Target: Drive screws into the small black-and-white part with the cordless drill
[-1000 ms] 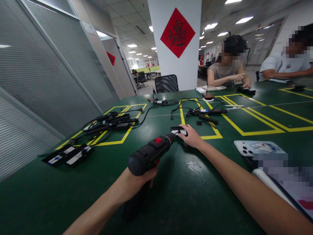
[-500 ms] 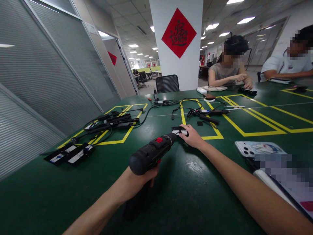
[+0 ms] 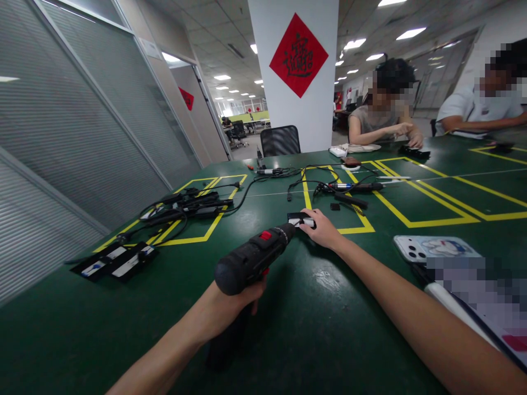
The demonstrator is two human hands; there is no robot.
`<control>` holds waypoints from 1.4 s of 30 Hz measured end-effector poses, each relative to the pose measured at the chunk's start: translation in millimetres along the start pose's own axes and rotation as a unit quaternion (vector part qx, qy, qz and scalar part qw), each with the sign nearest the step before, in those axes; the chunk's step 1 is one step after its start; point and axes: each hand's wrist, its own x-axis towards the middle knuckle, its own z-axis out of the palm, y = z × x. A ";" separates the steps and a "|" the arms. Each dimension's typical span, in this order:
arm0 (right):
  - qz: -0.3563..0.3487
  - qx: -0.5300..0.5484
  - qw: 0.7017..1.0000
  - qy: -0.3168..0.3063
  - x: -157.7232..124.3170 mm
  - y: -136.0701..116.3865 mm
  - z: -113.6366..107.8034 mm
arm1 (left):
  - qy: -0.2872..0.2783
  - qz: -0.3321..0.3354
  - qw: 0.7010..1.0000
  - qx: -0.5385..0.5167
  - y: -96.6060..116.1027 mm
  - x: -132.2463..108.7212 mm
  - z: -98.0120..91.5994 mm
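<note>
Gripped in my left hand (image 3: 239, 304) is a black cordless drill (image 3: 251, 258) with a red switch on top. Its chuck points away from me to the right, and the tip reaches a small black and white piece (image 3: 298, 219) on the table. My right hand (image 3: 319, 227) has its fingers closed on the right side of that piece, pressing it near the tabletop. The drill's front end hides part of the piece, so whether the bit touches it I cannot tell.
Black cables and adapters (image 3: 193, 206) lie in a heap at the left, with two black and white flat pieces (image 3: 132, 260) nearer. Pen-like tools (image 3: 349, 187) and cords lie beyond my right hand. A phone (image 3: 436, 247) rests at the right. Two people sit across the table.
Almost nothing differs. The whole view has shifted slightly, while the drill and both hands keep their places relative to the black and white piece.
</note>
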 end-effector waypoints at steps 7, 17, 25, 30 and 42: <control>0.003 -0.001 1.000 -0.001 0.5 0.1 0.2 | -0.001 0.012 1.000 -0.014 -1.7 -0.7 -1.3; 0.004 -0.001 1.000 -0.004 -0.4 0.9 -0.5 | 0.004 -0.008 1.000 -0.001 0.2 -1.4 -1.0; 0.009 -0.001 1.000 -0.004 -0.4 -1.7 -1.8 | 0.006 0.006 1.000 -0.012 0.1 -0.1 -0.8; 0.010 0.002 1.000 -0.005 0.3 -1.0 -1.5 | 0.004 -0.008 1.000 -0.016 0.6 -1.3 -0.2; 0.011 0.002 1.000 -0.008 0.0 -1.7 -2.1 | 0.017 0.001 1.000 -0.006 0.8 -0.8 -0.1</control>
